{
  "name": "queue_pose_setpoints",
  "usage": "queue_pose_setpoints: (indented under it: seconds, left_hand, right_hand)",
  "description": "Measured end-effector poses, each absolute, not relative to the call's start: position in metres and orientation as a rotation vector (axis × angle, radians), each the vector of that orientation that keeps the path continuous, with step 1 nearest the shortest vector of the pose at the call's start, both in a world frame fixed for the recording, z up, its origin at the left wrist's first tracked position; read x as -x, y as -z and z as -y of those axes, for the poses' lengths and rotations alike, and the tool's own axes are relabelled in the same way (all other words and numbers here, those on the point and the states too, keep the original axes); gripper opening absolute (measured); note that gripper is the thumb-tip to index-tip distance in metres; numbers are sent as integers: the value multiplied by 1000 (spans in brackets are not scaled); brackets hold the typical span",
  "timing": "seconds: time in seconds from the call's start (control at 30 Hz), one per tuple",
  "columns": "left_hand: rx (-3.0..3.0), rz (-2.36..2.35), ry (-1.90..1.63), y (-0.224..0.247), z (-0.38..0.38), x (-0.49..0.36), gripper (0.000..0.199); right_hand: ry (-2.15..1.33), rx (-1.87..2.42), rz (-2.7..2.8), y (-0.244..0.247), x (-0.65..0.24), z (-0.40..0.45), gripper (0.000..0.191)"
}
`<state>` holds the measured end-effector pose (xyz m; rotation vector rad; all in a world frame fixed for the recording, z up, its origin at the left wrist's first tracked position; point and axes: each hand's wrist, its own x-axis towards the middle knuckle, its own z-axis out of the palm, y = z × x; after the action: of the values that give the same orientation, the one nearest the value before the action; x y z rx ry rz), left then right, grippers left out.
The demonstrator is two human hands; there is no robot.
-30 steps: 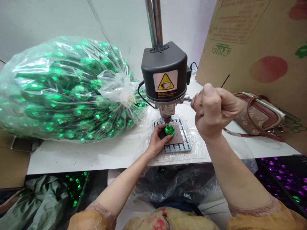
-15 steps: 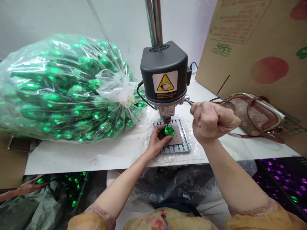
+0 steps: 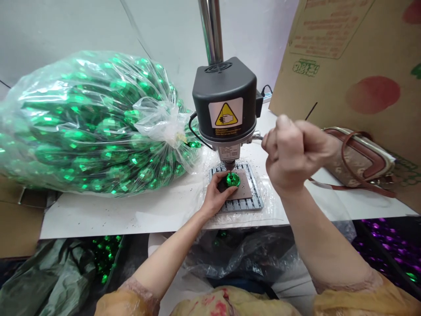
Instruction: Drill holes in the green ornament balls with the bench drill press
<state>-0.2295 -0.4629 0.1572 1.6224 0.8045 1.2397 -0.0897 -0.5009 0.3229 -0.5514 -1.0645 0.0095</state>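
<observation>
A small bench drill press [image 3: 225, 105] with a black motor housing and a yellow warning label stands at the middle. Under its chuck [image 3: 230, 166], a shiny green faceted bead [image 3: 233, 179] rests on a brown pad [image 3: 242, 189] over the slotted metal base [image 3: 256, 202]. My left hand [image 3: 217, 192] pinches the bead from the left, between thumb and fingers. My right hand [image 3: 297, 153] is raised in a fist around the drill press's feed lever [image 3: 257, 136]; most of the lever is hidden by the fist.
A clear plastic bag [image 3: 95, 123] full of green faceted beads lies at left. On the right, a handbag [image 3: 358, 160] leans by a large cardboard box [image 3: 348, 66]. Below the white table [image 3: 125, 215] are green beads [image 3: 107, 256] and purple beads [image 3: 388, 241].
My right hand has risen with the lever, slightly towards me. My left hand keeps its pinch on the bead. Another person's hand at lower left has gone out of view.
</observation>
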Motion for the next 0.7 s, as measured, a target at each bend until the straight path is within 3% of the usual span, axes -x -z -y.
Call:
queue_pose_setpoints:
  seconds: [0.27, 0.43, 0.53, 0.6, 0.7]
  left_hand:
    - [-1872, -932, -1356, -172, 506, 251, 36]
    - [-2836, -387, -718, -155, 563, 286, 33]
    - [-3003, -234, -473, -137, 574, 300, 36]
    - [-2906, -224, -531, -137, 563, 304, 37]
    - [-2738, -472, -839, -157, 516, 301, 23]
  right_hand:
    - [-83, 578, 1096, -359, 89, 490, 44]
    - [-65, 565, 1099, -354, 88, 489, 48]
    - [-93, 504, 1093, -355, 89, 491, 46]
    - [-109, 505, 1091, -356, 90, 493, 45]
    - [-123, 524, 1089, -356, 90, 495, 44]
